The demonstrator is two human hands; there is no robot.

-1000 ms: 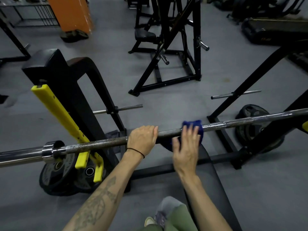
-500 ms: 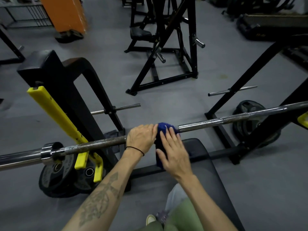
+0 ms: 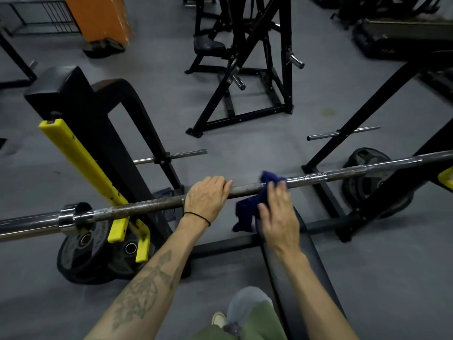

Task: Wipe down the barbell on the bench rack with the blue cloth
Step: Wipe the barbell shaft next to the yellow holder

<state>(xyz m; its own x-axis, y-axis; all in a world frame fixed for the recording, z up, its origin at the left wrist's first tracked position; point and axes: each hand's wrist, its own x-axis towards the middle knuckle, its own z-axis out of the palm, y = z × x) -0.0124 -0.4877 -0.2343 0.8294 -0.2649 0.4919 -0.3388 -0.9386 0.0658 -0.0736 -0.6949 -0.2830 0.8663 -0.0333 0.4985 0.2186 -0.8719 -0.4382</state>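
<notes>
with the left hand [image 3: 208, 195] curled over the racked barbell [image 3: 318, 177] to steady it, the flat-fingered right hand [image 3: 278, 215] should press the draped blue cloth [image 3: 255, 202] firmly along the knurling.

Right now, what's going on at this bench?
A person is wiping the barbell as it lies on the bench rack. The left hand grips the bar to steady it, while the right hand presses the blue cloth against the shaft just beside it, fingers fairly straight. The cloth hangs below the bar, above the bench pad.
</notes>
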